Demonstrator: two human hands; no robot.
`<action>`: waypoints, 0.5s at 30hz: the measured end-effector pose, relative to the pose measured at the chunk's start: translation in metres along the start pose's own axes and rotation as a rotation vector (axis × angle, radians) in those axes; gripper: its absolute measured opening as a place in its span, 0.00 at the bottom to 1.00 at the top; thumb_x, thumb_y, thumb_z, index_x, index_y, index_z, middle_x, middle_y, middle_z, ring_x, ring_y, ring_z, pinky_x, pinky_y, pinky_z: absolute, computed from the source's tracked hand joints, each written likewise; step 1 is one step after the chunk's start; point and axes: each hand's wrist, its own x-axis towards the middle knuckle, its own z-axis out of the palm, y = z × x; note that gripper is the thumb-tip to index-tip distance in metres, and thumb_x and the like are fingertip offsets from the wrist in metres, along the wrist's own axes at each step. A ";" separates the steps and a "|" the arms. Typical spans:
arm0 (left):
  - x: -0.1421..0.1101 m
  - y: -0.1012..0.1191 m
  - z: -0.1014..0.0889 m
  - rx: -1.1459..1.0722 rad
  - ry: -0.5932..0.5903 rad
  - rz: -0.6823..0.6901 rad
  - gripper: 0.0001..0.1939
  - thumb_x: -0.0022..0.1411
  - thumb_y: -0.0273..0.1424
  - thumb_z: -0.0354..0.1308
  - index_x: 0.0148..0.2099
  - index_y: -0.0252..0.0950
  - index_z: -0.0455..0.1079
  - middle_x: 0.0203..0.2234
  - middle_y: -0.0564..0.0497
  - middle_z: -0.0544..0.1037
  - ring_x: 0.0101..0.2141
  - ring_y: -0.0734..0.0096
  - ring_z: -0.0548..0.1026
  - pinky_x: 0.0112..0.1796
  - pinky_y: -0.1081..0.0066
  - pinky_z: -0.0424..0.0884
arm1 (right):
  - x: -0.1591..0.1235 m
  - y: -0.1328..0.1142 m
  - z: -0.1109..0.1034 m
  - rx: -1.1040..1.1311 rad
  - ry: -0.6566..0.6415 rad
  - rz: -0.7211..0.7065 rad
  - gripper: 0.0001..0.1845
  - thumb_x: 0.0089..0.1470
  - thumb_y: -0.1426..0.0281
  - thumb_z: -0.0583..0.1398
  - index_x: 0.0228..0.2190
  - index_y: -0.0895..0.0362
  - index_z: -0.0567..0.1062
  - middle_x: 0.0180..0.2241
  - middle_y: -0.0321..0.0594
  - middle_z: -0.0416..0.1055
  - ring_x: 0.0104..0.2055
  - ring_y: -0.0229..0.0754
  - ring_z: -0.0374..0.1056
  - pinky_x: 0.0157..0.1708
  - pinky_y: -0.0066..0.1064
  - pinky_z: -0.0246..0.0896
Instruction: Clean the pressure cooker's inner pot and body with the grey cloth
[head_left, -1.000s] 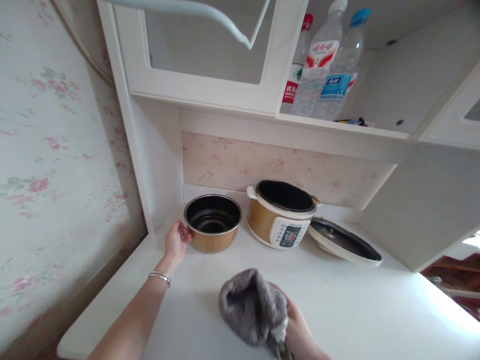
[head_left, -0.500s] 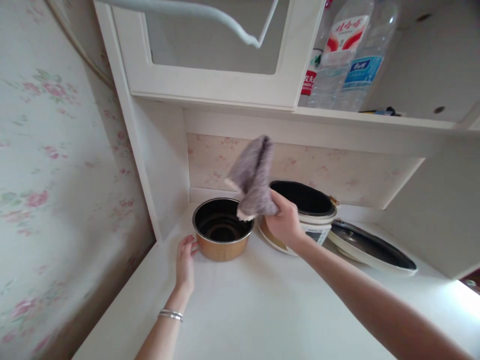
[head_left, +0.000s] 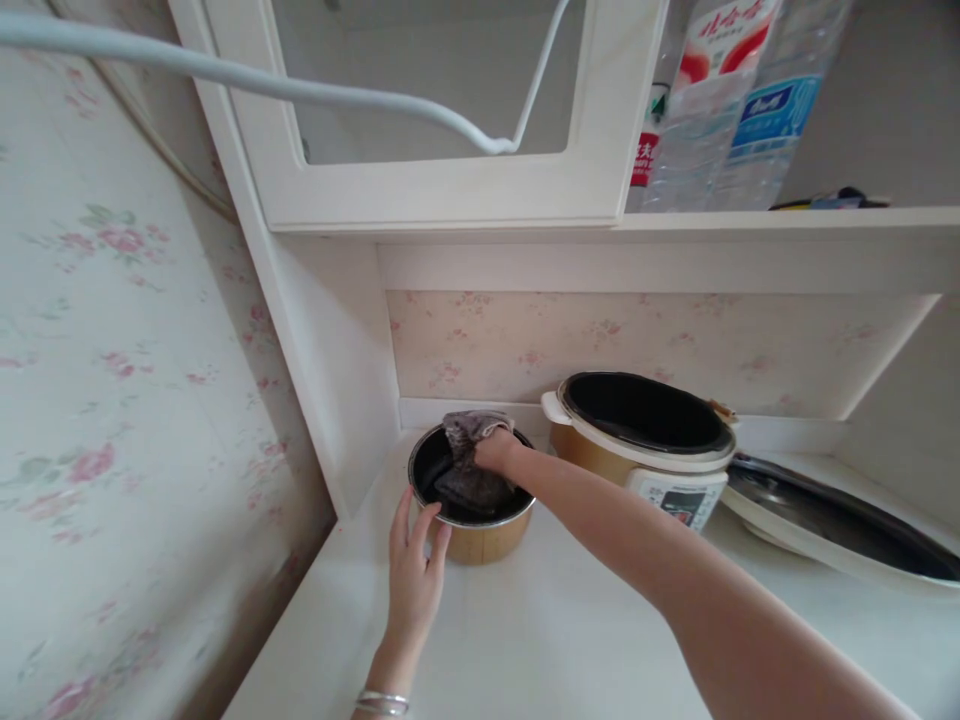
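The inner pot (head_left: 491, 543) of a rice cooker, black inside and gold outside, stands upright on the white counter. My right hand (head_left: 496, 452) is inside its rim, closed on a grey-brown cloth (head_left: 474, 490). Part of the cloth lies down in the pot and part sticks up near the back rim. My left hand (head_left: 417, 570) is at the pot's front left, fingers spread, with fingertips at the rim. How firmly they touch it I cannot tell. To the right sits the rice cooker body (head_left: 592, 450), its opening uncovered, partly hidden by my right forearm.
A detached cooker lid (head_left: 832, 520) lies tilted to the cooker's right. Overhead are a white cabinet door (head_left: 450, 190) and a shelf with plastic bottles (head_left: 697, 120). A white cable (head_left: 360, 100) hangs in front. The flowered wall (head_left: 112, 400) bounds the left side.
My right hand has brought the cloth down from above into the inner pot. My left hand has moved from the pot's left side to its front left rim. The camera view has shifted.
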 end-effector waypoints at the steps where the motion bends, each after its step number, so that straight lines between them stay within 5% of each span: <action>1: 0.001 0.000 0.001 -0.001 0.003 -0.005 0.14 0.64 0.39 0.53 0.50 0.45 0.70 0.63 0.48 0.55 0.62 0.55 0.55 0.59 0.52 0.55 | 0.000 0.001 0.004 0.082 0.002 0.074 0.10 0.59 0.73 0.57 0.29 0.64 0.75 0.36 0.40 0.76 0.45 0.41 0.71 0.51 0.42 0.62; 4: 0.002 0.002 0.002 -0.029 0.016 -0.039 0.14 0.63 0.40 0.53 0.48 0.45 0.71 0.63 0.47 0.57 0.62 0.54 0.56 0.59 0.52 0.56 | -0.002 0.000 0.015 0.275 -0.093 0.226 0.13 0.57 0.69 0.59 0.24 0.64 0.75 0.30 0.38 0.75 0.40 0.42 0.73 0.47 0.39 0.64; 8: 0.000 0.006 0.004 -0.097 0.022 -0.092 0.15 0.63 0.41 0.53 0.49 0.44 0.70 0.63 0.47 0.58 0.62 0.55 0.57 0.55 0.56 0.64 | -0.008 -0.007 0.021 0.475 -0.356 0.284 0.08 0.33 0.81 0.67 0.17 0.61 0.74 0.21 0.40 0.74 0.31 0.47 0.74 0.39 0.38 0.68; 10: -0.001 0.008 0.005 -0.139 0.026 -0.133 0.17 0.62 0.41 0.53 0.52 0.44 0.68 0.63 0.46 0.57 0.62 0.54 0.56 0.51 0.59 0.68 | -0.012 -0.017 0.021 0.612 -0.402 0.283 0.08 0.31 0.82 0.66 0.20 0.60 0.75 0.21 0.39 0.74 0.27 0.45 0.73 0.32 0.35 0.69; 15: -0.002 0.007 0.005 -0.217 0.012 -0.229 0.24 0.61 0.43 0.56 0.57 0.43 0.64 0.64 0.44 0.55 0.61 0.52 0.59 0.41 0.66 0.74 | -0.005 -0.051 0.016 0.936 -0.110 0.300 0.06 0.50 0.71 0.61 0.32 0.60 0.75 0.26 0.39 0.75 0.27 0.38 0.71 0.26 0.24 0.64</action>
